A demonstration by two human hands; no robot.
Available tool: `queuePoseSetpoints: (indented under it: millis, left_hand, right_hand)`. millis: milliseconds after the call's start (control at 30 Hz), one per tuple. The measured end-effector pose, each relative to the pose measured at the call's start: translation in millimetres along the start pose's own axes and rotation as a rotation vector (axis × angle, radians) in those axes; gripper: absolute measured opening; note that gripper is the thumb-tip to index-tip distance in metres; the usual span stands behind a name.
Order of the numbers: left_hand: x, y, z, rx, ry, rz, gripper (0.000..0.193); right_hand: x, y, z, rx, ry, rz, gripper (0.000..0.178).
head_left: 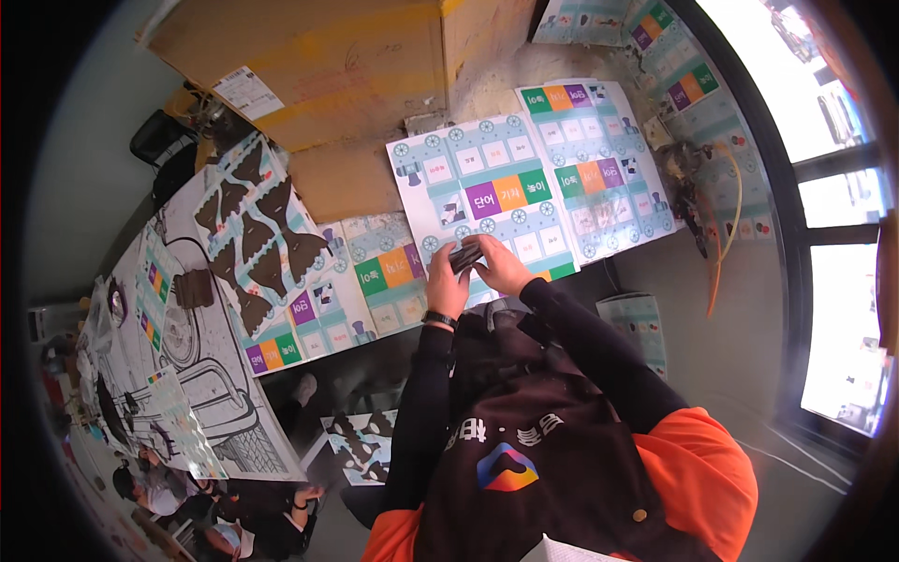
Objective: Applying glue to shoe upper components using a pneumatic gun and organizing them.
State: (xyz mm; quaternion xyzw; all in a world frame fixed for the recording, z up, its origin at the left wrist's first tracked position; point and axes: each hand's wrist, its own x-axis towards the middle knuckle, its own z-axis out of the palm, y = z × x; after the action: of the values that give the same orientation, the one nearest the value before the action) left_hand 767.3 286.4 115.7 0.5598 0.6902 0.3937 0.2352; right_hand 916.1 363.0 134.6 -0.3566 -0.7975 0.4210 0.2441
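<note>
Close in front of my body, both hands meet around a small dark stack of flat pieces (pixel 465 256), whose exact kind I cannot make out. My left hand (pixel 447 284), with a dark band at the wrist, grips it from the left side. The fingers of my right hand (pixel 503 268) close on its right side. Just beyond my hands lies a printed sheet (pixel 473 169) with pale blue train drawings and purple, orange and green blocks. A similar sheet (pixel 609 201) lies to its right.
A large cardboard box (pixel 328 70) stands at the back. Dark brown cut-out shapes (pixel 253 245) lie on sheets at the left. A board with black line drawings (pixel 211 375) is farther left. A tool with an orange hose (pixel 688 173) hangs at the right. Other people (pixel 253 525) are at lower left.
</note>
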Motion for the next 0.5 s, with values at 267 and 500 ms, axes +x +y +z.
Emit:
queuePoseSetpoints:
  millis: [267, 500]
  left_hand:
    - [42.3, -83.1, 27.9, 0.125, 0.022, 0.076, 0.073]
    - [66.9, -88.3, 33.0, 0.037, 0.075, 0.022, 0.058]
  right_hand:
    - [57.2, 34.4, 67.6, -0.057, 0.083, 0.118, 0.073]
    - [81.2, 45.2, 61.2, -0.081, -0.011, 0.067, 0.075]
